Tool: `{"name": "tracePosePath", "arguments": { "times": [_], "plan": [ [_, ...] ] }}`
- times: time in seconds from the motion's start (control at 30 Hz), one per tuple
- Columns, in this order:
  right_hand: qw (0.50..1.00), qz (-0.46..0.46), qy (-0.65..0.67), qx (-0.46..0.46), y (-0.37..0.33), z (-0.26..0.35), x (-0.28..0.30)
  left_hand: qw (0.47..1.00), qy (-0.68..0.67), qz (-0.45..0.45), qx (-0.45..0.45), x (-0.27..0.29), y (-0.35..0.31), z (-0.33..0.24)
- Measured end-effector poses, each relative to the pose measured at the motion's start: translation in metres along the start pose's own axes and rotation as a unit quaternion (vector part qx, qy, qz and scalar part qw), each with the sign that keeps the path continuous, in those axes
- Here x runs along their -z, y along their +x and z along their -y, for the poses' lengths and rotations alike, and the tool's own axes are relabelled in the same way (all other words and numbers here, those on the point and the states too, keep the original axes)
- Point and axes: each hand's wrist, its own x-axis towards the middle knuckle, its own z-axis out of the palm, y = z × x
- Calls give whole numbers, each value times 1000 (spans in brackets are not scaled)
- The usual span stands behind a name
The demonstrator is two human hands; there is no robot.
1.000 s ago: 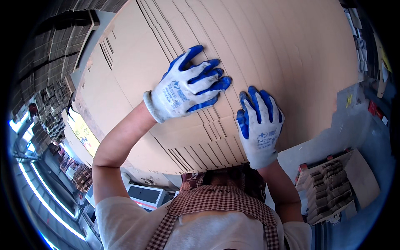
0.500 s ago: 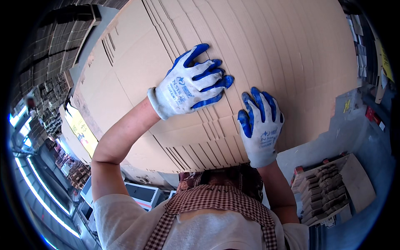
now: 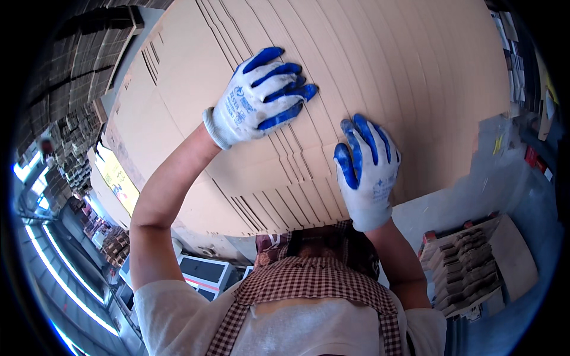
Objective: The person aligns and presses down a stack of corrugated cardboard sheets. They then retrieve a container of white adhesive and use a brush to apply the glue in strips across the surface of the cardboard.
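Overlapping flat cardboard sheets (image 3: 196, 124), fanned out so their edges make a row of lines, spread in front of me. On top of them rests my left hand (image 3: 256, 101) in a white knit glove with blue coated fingers, its fingers stretched out toward the right. My right hand (image 3: 369, 169), gloved the same way, lies nearer to me and further right, fingers extended and a little apart on the sheets. Neither hand grips a sheet. Slots are cut along the near edge of the cardboard, close to my checked apron (image 3: 314, 279).
A box with stacked cardboard pieces (image 3: 466, 267) stands on the floor at the lower right. Tall cardboard stacks (image 3: 83, 59) line the far left. A yellow printed sheet (image 3: 117, 178) is at the left edge of the work surface, and a grey-white machine (image 3: 205, 273) stands behind my left arm.
Both hands have moved away from me and slightly left, the left one further. The sheets under them have shifted the same way, their near edge now further from me.
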Motion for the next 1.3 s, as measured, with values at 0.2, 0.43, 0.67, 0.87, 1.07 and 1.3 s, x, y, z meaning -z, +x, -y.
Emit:
{"name": "tracePosePath", "arguments": {
  "times": [0.2,0.43,0.67,0.87,1.07,1.3],
  "plan": [
    [973,188,97,-97,-54,38,19,1000,7,-13,13,3,14,-5],
    [978,151,16,-142,-99,92,-13,999,33,1,34,-4,-1,-2],
    [816,89,335,-463,-76,86,-18,999,23,-18,30,-2,3,-3],
    [820,54,313,-476,-82,86,-30,998,13,24,64,2,1,-3],
    [780,37,363,-508,-58,95,-10,999,0,35,39,11,6,-4],
    [789,34,330,-517,-70,84,-30,997,2,71,29,21,13,-6]
  ]
}}
